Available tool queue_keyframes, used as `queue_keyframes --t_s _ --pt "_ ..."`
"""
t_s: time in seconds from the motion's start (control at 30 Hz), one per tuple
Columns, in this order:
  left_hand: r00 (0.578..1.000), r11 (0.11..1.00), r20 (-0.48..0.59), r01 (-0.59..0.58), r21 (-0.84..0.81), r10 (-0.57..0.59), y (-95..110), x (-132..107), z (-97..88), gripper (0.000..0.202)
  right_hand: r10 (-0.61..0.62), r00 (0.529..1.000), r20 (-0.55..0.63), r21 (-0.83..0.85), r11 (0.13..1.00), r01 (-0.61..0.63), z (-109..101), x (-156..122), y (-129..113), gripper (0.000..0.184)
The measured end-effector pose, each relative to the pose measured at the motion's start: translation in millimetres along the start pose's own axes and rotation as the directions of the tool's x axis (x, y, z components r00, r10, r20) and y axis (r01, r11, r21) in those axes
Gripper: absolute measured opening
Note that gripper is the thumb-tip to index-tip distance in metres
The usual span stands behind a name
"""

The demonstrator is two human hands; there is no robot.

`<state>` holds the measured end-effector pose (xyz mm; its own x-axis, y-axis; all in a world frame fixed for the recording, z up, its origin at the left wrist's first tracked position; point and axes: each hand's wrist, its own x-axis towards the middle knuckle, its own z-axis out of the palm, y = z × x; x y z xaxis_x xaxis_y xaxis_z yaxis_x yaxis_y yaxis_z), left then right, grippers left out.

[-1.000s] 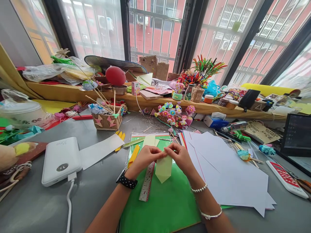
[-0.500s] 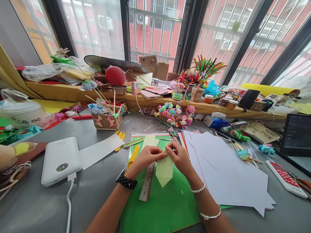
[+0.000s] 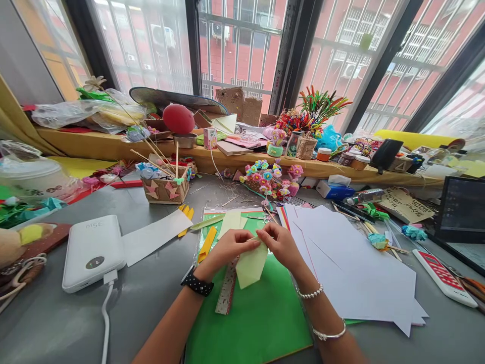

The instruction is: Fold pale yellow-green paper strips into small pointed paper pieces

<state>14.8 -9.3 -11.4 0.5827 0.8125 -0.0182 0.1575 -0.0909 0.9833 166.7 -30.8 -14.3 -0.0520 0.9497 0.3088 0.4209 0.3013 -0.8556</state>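
From where I stand, the person's left hand [image 3: 226,247] and right hand [image 3: 281,244] meet just above the grey table [image 3: 56,323], and between them hangs a pale green paper piece [image 3: 250,268]. Both hands pinch its upper edge, thumb and fingertips pressed together on the paper, the remaining fingers curled in close. The piece is flat and matte, folded into a long shape with straight sides and a blunt point at its lower end. Its long axis runs from the fingers back toward the person, with the point leaning a little to their left. It is held over a large bright green sheet [image 3: 257,323], smooth and slightly glossy, and its point comes down just beside a patterned ruler [image 3: 226,289] that lies along that sheet's left edge. Whether the point touches the sheet, I cannot tell. A black watch [image 3: 197,283] wraps the left wrist, and a beaded bracelet [image 3: 309,293] circles the right. To the right spreads a loose stack of white paper sheets [image 3: 356,268] with sharp cut corners. To the left lie a folded yellow strip [image 3: 207,244], a white paper strip [image 3: 153,242], and a rounded white power bank [image 3: 93,250] with its cable plugged in.
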Motion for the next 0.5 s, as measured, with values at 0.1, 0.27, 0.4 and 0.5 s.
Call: queue_keyframes --t_s 0.1,0.27,0.4,0.5 --pt "0.998 1.0 -0.061 0.012 0.022 -0.011 -0.5 1.5 0.0 0.031 0.078 0.997 -0.009 0.092 0.993 -0.077 1.1 0.5 2.6 0.027" --pt "0.993 0.999 -0.113 0.028 0.03 -0.025 1.5 0.8 -0.2 0.034 0.126 0.992 -0.031 0.2 0.973 -0.117 2.1 1.3 3.2 0.029" --pt "0.995 0.999 -0.098 0.025 0.029 -0.022 1.9 0.1 0.8 0.033 0.109 0.992 -0.057 0.211 0.973 -0.095 4.6 1.5 3.5 0.029" --pt "0.995 0.999 -0.094 0.027 0.043 -0.023 2.1 0.0 0.1 0.033 0.099 0.994 -0.04 0.198 0.976 -0.089 6.4 0.7 3.3 0.03"
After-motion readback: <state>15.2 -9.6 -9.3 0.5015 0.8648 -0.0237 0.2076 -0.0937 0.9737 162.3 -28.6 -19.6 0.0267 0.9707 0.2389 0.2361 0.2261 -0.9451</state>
